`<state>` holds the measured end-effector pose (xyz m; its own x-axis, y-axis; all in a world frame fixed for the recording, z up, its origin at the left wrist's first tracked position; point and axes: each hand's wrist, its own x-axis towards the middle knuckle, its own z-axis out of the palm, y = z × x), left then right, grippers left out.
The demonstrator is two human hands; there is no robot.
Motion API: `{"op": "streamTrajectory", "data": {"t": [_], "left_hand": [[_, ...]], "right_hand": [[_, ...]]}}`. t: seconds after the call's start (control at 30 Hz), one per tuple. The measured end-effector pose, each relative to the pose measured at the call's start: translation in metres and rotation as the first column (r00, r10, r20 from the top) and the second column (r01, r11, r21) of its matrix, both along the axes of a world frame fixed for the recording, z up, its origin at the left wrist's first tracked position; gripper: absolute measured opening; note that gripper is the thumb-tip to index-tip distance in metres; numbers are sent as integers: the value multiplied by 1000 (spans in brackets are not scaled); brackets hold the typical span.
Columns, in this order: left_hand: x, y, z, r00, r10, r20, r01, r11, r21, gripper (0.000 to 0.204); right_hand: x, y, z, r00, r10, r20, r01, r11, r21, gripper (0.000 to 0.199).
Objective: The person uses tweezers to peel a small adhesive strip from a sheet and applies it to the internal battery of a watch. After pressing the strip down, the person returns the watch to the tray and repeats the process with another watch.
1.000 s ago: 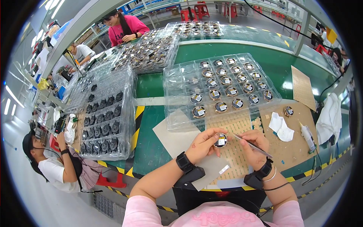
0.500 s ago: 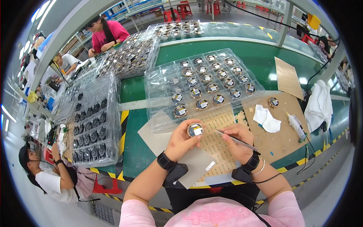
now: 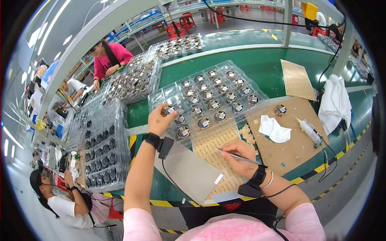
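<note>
The left hand (image 3: 159, 120) pinched a round module (image 3: 168, 109) between thumb and fingers at the clear tray's (image 3: 160, 96) eight o'clock side; whether module and tray touched, I couldn't tell. At four o'clock from there, the right hand (image 3: 242, 154) gripped metal tweezers (image 3: 246, 159), tips toward ten o'clock.

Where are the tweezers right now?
Head view, lower half, just right of centre: the tweezers are in the right hand, tips pointing left over the tan sheet with green marks.
</note>
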<state>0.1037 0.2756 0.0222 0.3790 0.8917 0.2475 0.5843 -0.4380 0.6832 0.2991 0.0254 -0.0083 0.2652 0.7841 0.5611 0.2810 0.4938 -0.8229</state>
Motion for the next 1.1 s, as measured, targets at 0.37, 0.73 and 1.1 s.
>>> {"op": "streamTrajectory", "data": {"t": [0.37, 0.73, 1.1], "left_hand": [[26, 12, -12, 973, -134, -188, 170, 967, 188, 32], [62, -63, 2, 880, -176, -441, 290, 935, 206, 30], [47, -88, 5, 894, -238, 379, 352, 896, -270, 20]], "right_hand": [[5, 3, -3, 1000, -8, -9, 8, 1000, -21, 10], [5, 6, -4, 997, -72, 7, 72, 997, 33, 13], [6, -3, 0, 998, -54, -45, 53, 998, -28, 10]]}}
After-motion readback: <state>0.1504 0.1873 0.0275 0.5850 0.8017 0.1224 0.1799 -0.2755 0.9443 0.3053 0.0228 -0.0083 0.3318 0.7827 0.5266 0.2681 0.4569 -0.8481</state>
